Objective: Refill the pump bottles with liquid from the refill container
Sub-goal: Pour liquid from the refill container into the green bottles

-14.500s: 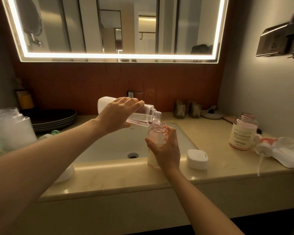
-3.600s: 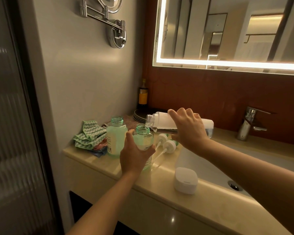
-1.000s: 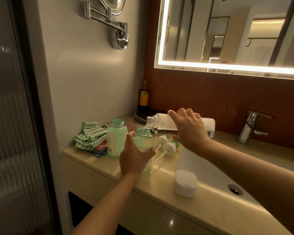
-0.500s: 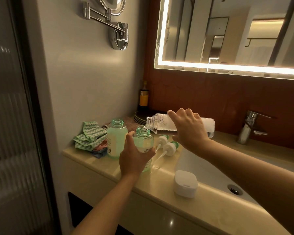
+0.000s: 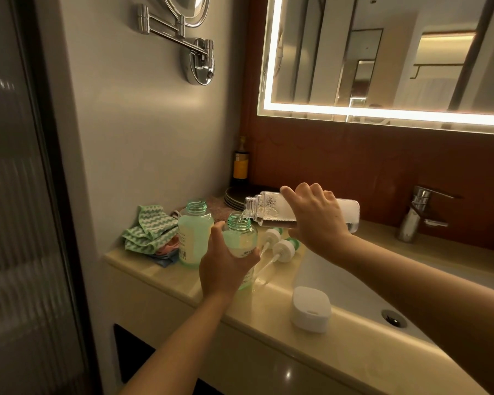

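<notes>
While right hand [image 5: 317, 220] grips tilted refill container [image 5: 268, 209], left hand [image 5: 226, 266] fingers clasp green bottle [image 5: 240, 238], label [image 5: 244, 252] part-hidden

**Beige counter, crowded at its left end**

The countertop [image 5: 268, 317] holds a sunken white basin [image 5: 340, 283]. Taking the nearer green bottle [image 5: 241, 240] as centre, a second open green bottle [image 5: 194, 238] stands just beside it at 9 o'clock, with folded cloths [image 5: 150, 229] beyond. Stacked dark plates [image 5: 234, 199] sit at 12. Two white pump heads [image 5: 285, 248] lie at 3, with the tap [image 5: 417, 215] far out the same way. A white cap [image 5: 311, 312] is between 4 and 5.
</notes>
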A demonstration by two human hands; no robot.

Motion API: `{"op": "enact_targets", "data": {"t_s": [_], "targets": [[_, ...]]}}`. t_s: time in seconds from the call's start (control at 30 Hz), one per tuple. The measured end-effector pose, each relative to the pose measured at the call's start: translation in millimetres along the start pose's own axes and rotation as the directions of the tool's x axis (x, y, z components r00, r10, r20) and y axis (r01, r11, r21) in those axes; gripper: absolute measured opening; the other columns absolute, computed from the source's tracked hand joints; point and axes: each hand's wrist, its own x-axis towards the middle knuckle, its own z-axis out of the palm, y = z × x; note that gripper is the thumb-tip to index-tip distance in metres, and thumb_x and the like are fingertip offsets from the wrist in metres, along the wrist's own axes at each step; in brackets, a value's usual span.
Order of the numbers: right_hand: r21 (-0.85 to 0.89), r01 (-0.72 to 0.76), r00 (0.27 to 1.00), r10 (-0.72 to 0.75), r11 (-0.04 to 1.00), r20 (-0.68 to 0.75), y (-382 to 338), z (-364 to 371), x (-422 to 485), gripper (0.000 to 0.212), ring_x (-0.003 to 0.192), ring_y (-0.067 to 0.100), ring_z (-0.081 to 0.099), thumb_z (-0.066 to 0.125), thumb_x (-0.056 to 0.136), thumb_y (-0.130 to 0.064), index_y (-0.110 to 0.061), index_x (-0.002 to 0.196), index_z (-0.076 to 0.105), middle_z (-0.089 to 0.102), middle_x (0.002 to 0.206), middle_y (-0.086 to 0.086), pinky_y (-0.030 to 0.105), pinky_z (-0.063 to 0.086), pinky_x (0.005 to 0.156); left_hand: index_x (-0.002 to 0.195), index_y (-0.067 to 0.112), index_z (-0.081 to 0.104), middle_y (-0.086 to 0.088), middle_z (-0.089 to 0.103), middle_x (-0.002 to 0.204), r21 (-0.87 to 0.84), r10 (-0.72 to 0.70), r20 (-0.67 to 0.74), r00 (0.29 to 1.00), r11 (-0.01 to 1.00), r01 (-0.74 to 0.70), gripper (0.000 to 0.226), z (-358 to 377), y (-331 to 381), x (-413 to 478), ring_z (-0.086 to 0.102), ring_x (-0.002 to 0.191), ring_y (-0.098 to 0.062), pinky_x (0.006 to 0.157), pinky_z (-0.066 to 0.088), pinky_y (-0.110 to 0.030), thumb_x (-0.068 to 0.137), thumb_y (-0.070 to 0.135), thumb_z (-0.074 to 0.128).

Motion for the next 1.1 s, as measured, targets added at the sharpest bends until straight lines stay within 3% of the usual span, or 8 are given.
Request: {"op": "enact_targets", "data": {"t_s": [0.33, 0.8, 1.0, 1.1], "targets": [[-0.003, -0.002, 1.000, 0.002, 1.000, 0.002, -0.1, -0.4, -0.3, 0.068, 0.106, 0.025, 0.045, 0.066, 0.080, -0.028, -0.020, 0.136, 0.028, 0.048, 0.121, 0.008, 0.037, 0.040, 0.089, 0.115, 0.026, 0.033, -0.003, 0.062, 0.104, -0.013, -0.003, -0.007, 1.000, 1.000, 0.003, 0.078, -0.2, 0.1, -0.9, 0.060, 0.084, -0.023, 0.062, 0.039, -0.025, 0.054, 0.061, 0.065], [-0.005, -0.002, 1.000, 0.002, 1.000, 0.008, -0.3, -1.1, 0.1, 0.068, 0.106, 0.026, 0.045, 0.066, 0.079, -0.027, -0.020, 0.136, 0.028, 0.048, 0.121, 0.008, 0.037, 0.040, 0.088, 0.120, 0.021, 0.034, -0.005, 0.061, 0.109, 0.012, -0.012, 0.004, 1.000, 1.000, 0.012, 0.079, 0.0, 0.9, -0.8, 0.061, 0.089, -0.024, 0.064, 0.043, -0.026, 0.058, 0.055, 0.072], [-0.014, 0.000, 1.000, 0.000, 1.000, 0.011, 0.8, -2.4, 0.4, 0.068, 0.106, 0.026, 0.045, 0.066, 0.080, -0.026, -0.020, 0.136, 0.028, 0.048, 0.121, 0.009, 0.038, 0.040, 0.089, 0.120, 0.022, 0.034, -0.004, 0.061, 0.110, 0.001, -0.017, 0.011, 1.000, 1.000, 0.017, 0.079, -1.4, 1.6, -0.6, 0.061, 0.091, -0.026, 0.068, 0.048, -0.033, 0.058, 0.056, 0.070], [-0.015, -0.002, 1.000, 0.002, 1.000, 0.009, 1.9, -2.7, 0.0, 0.068, 0.107, 0.025, 0.045, 0.066, 0.080, -0.027, -0.020, 0.136, 0.029, 0.048, 0.122, 0.008, 0.037, 0.040, 0.090, 0.120, 0.022, 0.034, -0.003, 0.060, 0.110, 0.000, -0.018, 0.007, 1.000, 1.000, 0.018, 0.079, -1.2, 1.6, -1.0, 0.061, 0.091, -0.025, 0.066, 0.045, -0.029, 0.058, 0.055, 0.071]]}}
